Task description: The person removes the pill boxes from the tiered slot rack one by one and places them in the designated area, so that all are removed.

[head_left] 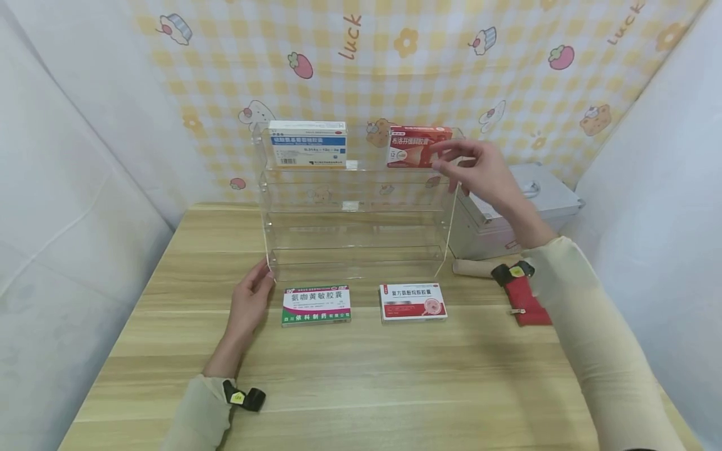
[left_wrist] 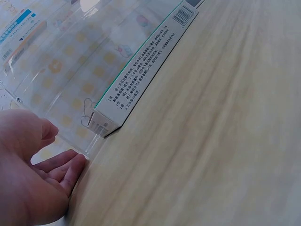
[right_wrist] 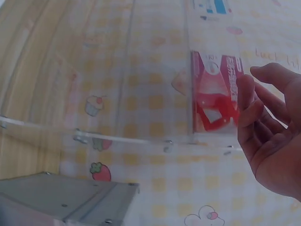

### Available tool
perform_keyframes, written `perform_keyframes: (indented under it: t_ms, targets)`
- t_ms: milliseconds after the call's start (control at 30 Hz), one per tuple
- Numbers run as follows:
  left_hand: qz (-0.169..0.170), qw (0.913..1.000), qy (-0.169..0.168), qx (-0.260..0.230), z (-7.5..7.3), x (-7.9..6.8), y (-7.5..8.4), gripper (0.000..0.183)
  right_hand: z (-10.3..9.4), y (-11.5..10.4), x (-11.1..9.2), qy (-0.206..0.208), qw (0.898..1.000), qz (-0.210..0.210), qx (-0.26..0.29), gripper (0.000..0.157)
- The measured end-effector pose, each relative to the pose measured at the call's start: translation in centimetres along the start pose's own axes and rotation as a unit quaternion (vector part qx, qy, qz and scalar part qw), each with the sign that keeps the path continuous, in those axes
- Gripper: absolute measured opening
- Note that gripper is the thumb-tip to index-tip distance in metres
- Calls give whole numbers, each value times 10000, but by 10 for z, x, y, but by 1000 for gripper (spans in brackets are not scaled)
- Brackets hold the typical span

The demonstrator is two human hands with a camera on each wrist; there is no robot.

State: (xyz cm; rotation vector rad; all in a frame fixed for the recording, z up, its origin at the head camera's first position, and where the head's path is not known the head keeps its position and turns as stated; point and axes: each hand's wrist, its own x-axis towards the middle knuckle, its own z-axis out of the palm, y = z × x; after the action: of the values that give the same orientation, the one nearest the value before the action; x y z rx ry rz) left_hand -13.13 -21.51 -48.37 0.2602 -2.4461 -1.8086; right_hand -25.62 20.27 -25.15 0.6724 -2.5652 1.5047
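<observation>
A clear tiered acrylic rack (head_left: 355, 237) stands on the wooden table. My left hand (head_left: 252, 299) rests against its lower left corner, thumb and fingers apart in the left wrist view. On the top tier, a red medicine box (head_left: 410, 149) sits at the right, and a white-and-blue medicine box (head_left: 307, 145) at the left. My right hand (head_left: 479, 169) is at the red box's right end, fingers loosely bent and not closed around it; whether the fingertips touch it is unclear. A green-and-pink medicine box (head_left: 316, 305) and a white-and-red medicine box (head_left: 413, 302) lie before the rack.
A silver metal case (head_left: 521, 207) stands right of the rack, close behind my right forearm. Near it lie a beige roll-like object (head_left: 472, 268) and a red zipped pouch (head_left: 527, 300). A yellow checked cloth (head_left: 361, 75) hangs behind, with white cloth at both sides.
</observation>
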Motion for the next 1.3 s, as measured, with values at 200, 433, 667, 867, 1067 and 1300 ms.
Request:
perform_keyframes:
  t_ms: [200, 433, 667, 867, 1067, 1300]
  targets:
    - [20, 10000, 9, 45, 0, 1, 0, 49, -14, -3, 13, 237, 9996, 142, 73, 37]
    - [25, 10000, -16, 58, 0, 1, 0, 49, -24, -6, 22, 260, 9989, 318, -245, 41]
    - [33, 10000, -24, 13, 0, 2, 0, 50, -32, -8, 28, 263, 9976, 565, -309, 43]
    - [-8, 10000, -17, -48, 0, 2, -1, 49, -36, -9, 33, 139, 9962, 757, -408, 46]
    - [-14, 10000, -3, -48, 1, 2, 0, 49, -41, -11, 36, 86, 9944, 903, -551, 45]
    - [-77, 10000, -10, 7, 1, 1, 1, 49, -42, -15, 39, -52, 9914, 963, -880, 45]
